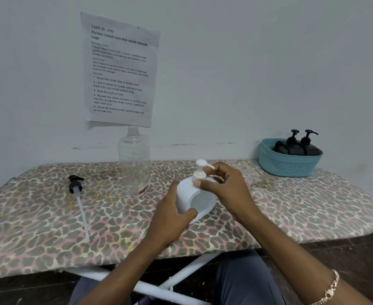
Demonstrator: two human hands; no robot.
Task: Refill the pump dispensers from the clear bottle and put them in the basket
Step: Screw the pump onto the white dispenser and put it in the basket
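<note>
Head view, then: what are the two hands doing?

— Both are on the white dispenser (195, 195), which sits near the middle of the board, tilted a little. The left hand (172, 213) wraps the body from the near side, thumb across the front, which I judge is to brace it. The right hand (227, 187) pinches the pump collar (200, 174) between thumb and fingers, as for turning it; tightening or loosening I cannot tell.

— And the rest of the task's things?

— The clear bottle (134, 164) stands uncapped just behind and to the left, looking nearly empty. Two black dispensers (297, 146) stand in the teal basket (289, 165) at the far right, well apart from the hands. A loose black pump (76, 190) with its long tube lies flat at the left.

— The surface?

— A board with a leopard-print cover (291, 205), on white legs, against a pale wall with a printed sheet (119, 69) stuck on it
</note>
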